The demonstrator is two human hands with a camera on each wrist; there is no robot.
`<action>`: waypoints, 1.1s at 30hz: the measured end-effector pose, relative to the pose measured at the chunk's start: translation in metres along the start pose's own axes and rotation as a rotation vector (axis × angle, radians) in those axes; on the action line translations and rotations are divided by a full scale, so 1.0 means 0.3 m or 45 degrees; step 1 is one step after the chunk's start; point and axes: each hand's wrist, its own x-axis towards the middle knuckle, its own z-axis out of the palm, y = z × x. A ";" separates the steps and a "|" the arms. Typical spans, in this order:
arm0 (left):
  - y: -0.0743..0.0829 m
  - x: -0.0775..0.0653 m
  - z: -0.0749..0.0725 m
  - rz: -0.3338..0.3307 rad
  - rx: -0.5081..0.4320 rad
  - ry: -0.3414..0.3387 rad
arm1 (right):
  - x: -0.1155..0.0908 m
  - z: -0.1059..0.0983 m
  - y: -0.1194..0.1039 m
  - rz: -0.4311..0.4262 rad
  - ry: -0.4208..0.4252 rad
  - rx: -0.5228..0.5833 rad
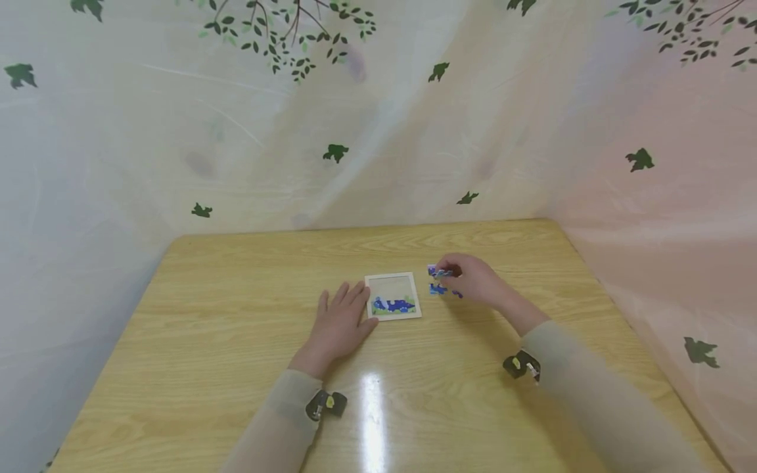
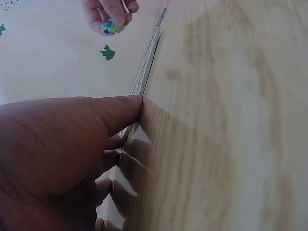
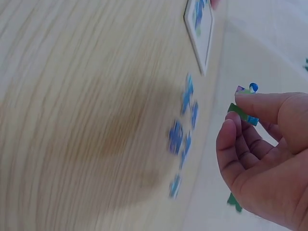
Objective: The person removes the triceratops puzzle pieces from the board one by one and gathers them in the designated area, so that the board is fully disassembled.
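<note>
A small white-framed jigsaw tray (image 1: 417, 309) lies flat on the table, with blue and green pieces joined along its near side. My left hand (image 1: 340, 326) rests on the table with fingers extended. Its thumb (image 2: 120, 113) and fingertips touch the tray's left edge. To the right of the tray, my right hand (image 1: 476, 282) is raised above the table. Between thumb and fingers it pinches a green and blue puzzle piece (image 3: 244, 115); the thumb covers part of it, so I cannot tell whether it is one piece or two. Several loose puzzle pieces (image 3: 176, 136) lie below that hand.
The wooden table (image 1: 236, 315) meets a pale curtain (image 1: 378, 184) with printed leaves at the back and sides. A small dark camera (image 1: 522, 364) is strapped at the right wrist, and another camera (image 1: 326, 404) at the left.
</note>
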 end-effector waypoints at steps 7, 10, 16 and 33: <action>0.001 0.000 -0.001 -0.011 0.036 -0.012 | -0.041 -0.080 0.081 0.072 0.069 -0.023; -0.001 0.001 0.002 -0.014 0.038 -0.017 | -0.063 -0.107 0.107 0.074 0.089 -0.004; -0.002 0.001 0.002 -0.005 0.038 -0.009 | -0.096 -0.148 0.148 0.099 0.097 -0.006; 0.002 0.006 0.000 -0.013 0.061 -0.019 | -0.126 -0.158 0.186 0.116 0.067 -0.007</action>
